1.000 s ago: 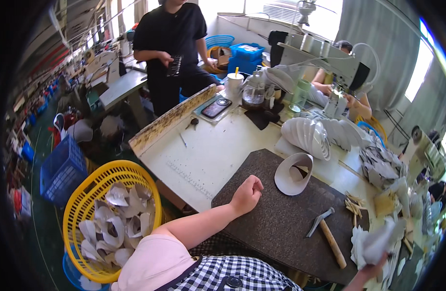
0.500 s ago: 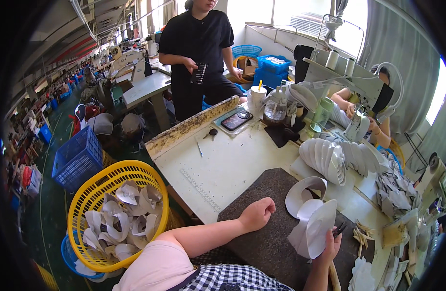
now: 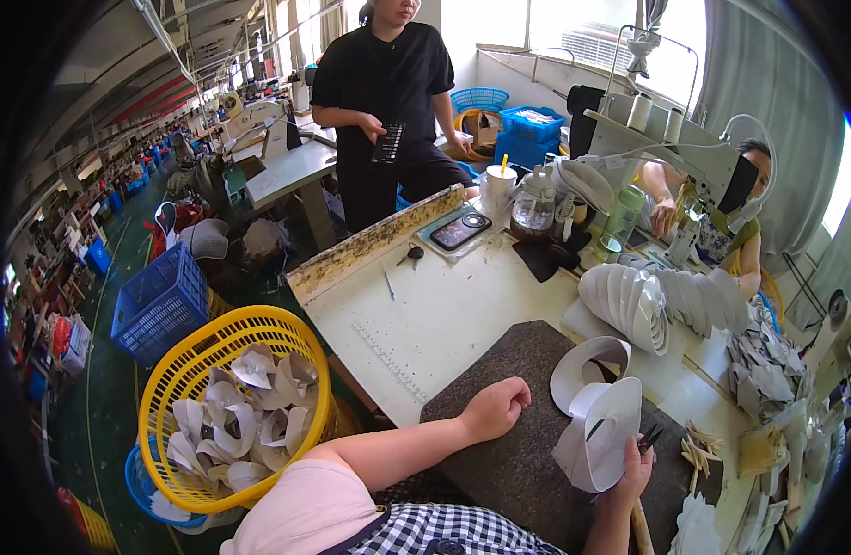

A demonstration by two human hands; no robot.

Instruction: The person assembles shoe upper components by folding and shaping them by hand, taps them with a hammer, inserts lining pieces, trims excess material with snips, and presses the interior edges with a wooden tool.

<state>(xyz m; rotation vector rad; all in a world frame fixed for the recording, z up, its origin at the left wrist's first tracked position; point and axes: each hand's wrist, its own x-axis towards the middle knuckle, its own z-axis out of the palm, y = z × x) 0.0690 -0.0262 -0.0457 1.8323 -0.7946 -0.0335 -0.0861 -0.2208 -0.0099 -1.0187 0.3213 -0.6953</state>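
Observation:
My right hand [image 3: 627,474], fingers closed, grips a white curved shoe-upper piece [image 3: 584,453], tilted above a dark board. From the same hand stick the dark tips of small snips [image 3: 649,438]. Just behind it, a second white loop-shaped piece [image 3: 568,376] rests on the board, overlapped by the held one; whether they are joined I cannot make out. To the left, my left hand [image 3: 495,411] is curled closed over the dark board [image 3: 508,361], apart from the pieces. What its fingers hold, if anything, is hidden.
A yellow basket [image 3: 157,388] of white pieces stands left, near a blue crate [image 3: 157,301]. Stacked white pieces [image 3: 619,301] lie beyond the board; a phone [image 3: 460,230] and jug [image 3: 534,208] stand farther. A co-worker sits at a sewing machine [image 3: 689,153]; another person [image 3: 384,83] stands behind the table.
My view has shifted slightly, moving the scene right. The held white piece has turned a little in my right hand. The seated co-worker's head and hands have moved. My left hand stays curled.

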